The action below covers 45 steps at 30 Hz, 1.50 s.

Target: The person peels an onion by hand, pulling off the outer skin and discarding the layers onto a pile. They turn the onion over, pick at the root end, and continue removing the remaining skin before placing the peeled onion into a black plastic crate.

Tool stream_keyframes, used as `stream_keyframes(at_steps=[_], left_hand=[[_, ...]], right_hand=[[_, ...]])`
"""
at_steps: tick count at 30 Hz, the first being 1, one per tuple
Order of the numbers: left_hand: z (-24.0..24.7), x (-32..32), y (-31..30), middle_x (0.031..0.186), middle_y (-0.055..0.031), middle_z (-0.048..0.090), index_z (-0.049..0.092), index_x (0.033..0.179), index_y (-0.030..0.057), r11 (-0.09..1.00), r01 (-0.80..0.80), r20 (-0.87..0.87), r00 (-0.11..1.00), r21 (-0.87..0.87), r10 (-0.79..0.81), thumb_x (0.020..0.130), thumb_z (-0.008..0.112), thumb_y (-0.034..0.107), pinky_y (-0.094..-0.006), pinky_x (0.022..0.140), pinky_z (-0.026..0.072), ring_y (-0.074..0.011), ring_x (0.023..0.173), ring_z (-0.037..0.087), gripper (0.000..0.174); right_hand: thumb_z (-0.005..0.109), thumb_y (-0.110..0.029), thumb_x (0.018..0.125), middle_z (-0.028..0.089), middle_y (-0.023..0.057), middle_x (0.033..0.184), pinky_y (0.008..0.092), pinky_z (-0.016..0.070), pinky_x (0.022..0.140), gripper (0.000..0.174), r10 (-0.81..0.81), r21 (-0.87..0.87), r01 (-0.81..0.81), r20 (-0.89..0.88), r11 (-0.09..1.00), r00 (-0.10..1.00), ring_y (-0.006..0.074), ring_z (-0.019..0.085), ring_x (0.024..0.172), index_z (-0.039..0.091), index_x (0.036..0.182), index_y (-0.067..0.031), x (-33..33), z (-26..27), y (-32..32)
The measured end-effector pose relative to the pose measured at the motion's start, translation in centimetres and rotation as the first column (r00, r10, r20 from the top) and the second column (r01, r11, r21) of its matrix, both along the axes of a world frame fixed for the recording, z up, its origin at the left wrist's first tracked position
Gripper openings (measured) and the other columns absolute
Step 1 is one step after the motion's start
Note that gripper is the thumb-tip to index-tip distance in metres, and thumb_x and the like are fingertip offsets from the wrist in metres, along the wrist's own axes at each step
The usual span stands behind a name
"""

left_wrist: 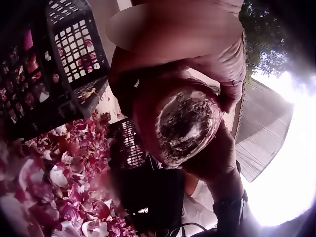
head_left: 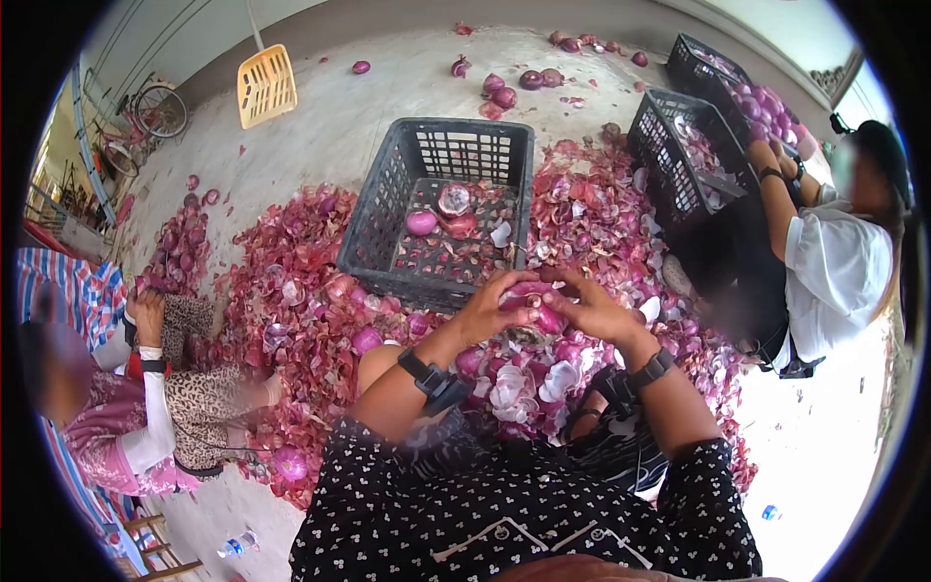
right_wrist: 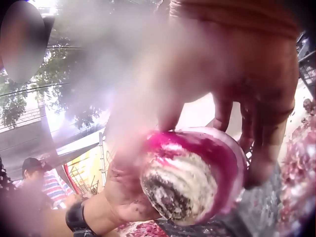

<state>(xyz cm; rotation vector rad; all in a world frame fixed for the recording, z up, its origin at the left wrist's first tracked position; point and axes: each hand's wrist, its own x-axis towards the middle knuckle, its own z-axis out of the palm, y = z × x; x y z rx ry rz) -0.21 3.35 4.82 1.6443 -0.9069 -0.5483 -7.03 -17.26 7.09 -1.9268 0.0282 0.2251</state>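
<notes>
My left hand (head_left: 493, 308) and right hand (head_left: 603, 312) hold one red onion (head_left: 549, 316) between them, above the skins in front of my lap. Fingers of both hands curve around its sides. The left wrist view shows its dark, dirty root end (left_wrist: 187, 127) facing the camera. Part of its outer skin looks stripped in the right wrist view, where bright magenta flesh (right_wrist: 222, 158) borders a pale, soiled base. Just beyond my hands stands a black plastic crate (head_left: 407, 285) holding a few onions (head_left: 421, 223) and scraps of skin.
Heaps of onion skins (head_left: 291, 252) surround the crate and my legs. Two more black crates (head_left: 669, 184) stand at right beside a seated person (head_left: 834, 262). Another person (head_left: 126, 417) sits at left. A yellow slotted scoop (head_left: 267, 85) and loose onions (head_left: 504, 97) lie farther back.
</notes>
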Motion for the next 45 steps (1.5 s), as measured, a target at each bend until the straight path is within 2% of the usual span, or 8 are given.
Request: stream_keyframes(at_steps=[4,6,10,20,32,35,40,45], left_hand=[[0.5,-1.4,-0.5,0.117,-0.0088,0.047,0.037,0.128,0.0047,0.979,-0.180,-0.445,0.887,-0.093,0.121,0.073,0.072,0.028,-0.0303,0.093,0.0394,-0.0172,0.110,0.047,0.070],[-1.2,-1.0,-0.9,0.117,-0.0106,0.049,0.037,0.126,0.0039,0.962,-0.243,-0.171,0.960,-0.126,0.220,0.066,0.079,0.020,-0.0325,0.092,0.0424,-0.0212,0.107,0.051,0.076],[-2.4,-1.2,-1.3,0.114,-0.0139,0.053,0.037,0.124,0.0038,0.972,-0.205,-0.161,0.969,-0.114,0.185,0.061,0.082,0.021,-0.0352,0.093,0.0412,-0.0223,0.109,0.051,0.080],[0.4,-0.8,-0.7,0.116,-0.0132,0.052,0.037,0.125,0.0056,0.984,-0.088,0.163,0.985,0.155,0.062,0.056,0.081,0.040,-0.0343,0.095,0.0386,-0.0243,0.110,0.052,0.089],[-0.1,-0.9,0.0,0.109,-0.0098,0.055,0.041,0.120,0.0061,0.976,-0.141,0.157,0.981,0.164,0.116,0.055,0.080,0.034,-0.0317,0.089,0.0426,-0.0197,0.102,0.054,0.081],[0.7,-1.3,-0.1,0.107,-0.0099,0.054,0.043,0.117,0.0058,0.983,-0.132,0.177,0.978,0.128,0.108,0.055,0.079,0.029,-0.0325,0.089,0.0423,-0.0219,0.101,0.054,0.076],[0.1,-0.9,-0.1,0.105,-0.0066,0.052,0.044,0.115,0.0064,0.969,-0.198,-0.298,0.943,-0.151,0.147,0.058,0.079,0.027,-0.0307,0.086,0.0434,-0.0163,0.097,0.052,0.071],[0.8,-0.5,0.1,0.106,-0.0068,0.052,0.044,0.115,0.0054,0.967,-0.207,-0.191,0.965,-0.147,0.178,0.058,0.080,0.026,-0.0305,0.086,0.0429,-0.0165,0.098,0.052,0.070]], right_hand=[[0.060,-0.033,0.085,0.062,0.0179,0.099,0.0342,0.0471,0.078,0.048,0.013,0.066,-0.012,-0.016,0.998,1.000,0.0263,0.061,0.088,0.050,0.121,-0.0020,-0.1,0.4,0.4],[0.060,-0.032,0.085,0.064,0.0188,0.091,0.0350,0.0487,0.072,0.046,-0.091,-0.125,0.084,-0.058,0.989,0.994,0.0263,0.063,0.080,0.053,0.118,-0.0010,-0.4,1.1,0.9],[0.063,-0.027,0.080,0.062,0.0252,0.088,0.0411,0.0480,0.071,0.041,0.049,-0.330,0.048,0.279,0.943,0.959,0.0373,0.062,0.080,0.056,0.108,0.0014,-0.6,0.3,0.6],[0.060,-0.014,0.078,0.059,0.0280,0.081,0.0479,0.0464,0.070,0.042,0.327,-0.383,-0.227,0.221,0.896,0.919,0.0439,0.058,0.079,0.044,0.113,0.0035,-1.3,1.4,0.9],[0.057,-0.010,0.073,0.059,0.0242,0.068,0.0464,0.0487,0.062,0.027,0.132,-0.407,0.028,0.361,0.913,0.923,0.0410,0.059,0.066,0.055,0.096,0.0026,-1.0,-0.8,2.6],[0.054,-0.006,0.073,0.060,0.0219,0.070,0.0423,0.0490,0.063,0.011,-0.129,-0.247,0.246,0.410,0.937,0.903,0.0381,0.060,0.068,0.063,0.078,-0.0006,0.0,-2.6,1.8],[0.057,-0.017,0.079,0.062,0.0224,0.078,0.0394,0.0491,0.065,0.019,-0.232,-0.162,0.270,0.223,0.949,0.947,0.0347,0.063,0.071,0.064,0.086,-0.0009,0.6,-2.5,1.1],[0.065,-0.036,0.079,0.064,0.0200,0.091,0.0349,0.0485,0.073,0.057,-0.037,-0.012,0.039,0.145,0.999,0.989,0.0267,0.063,0.080,0.049,0.115,0.0061,0.1,-2.0,1.4]])
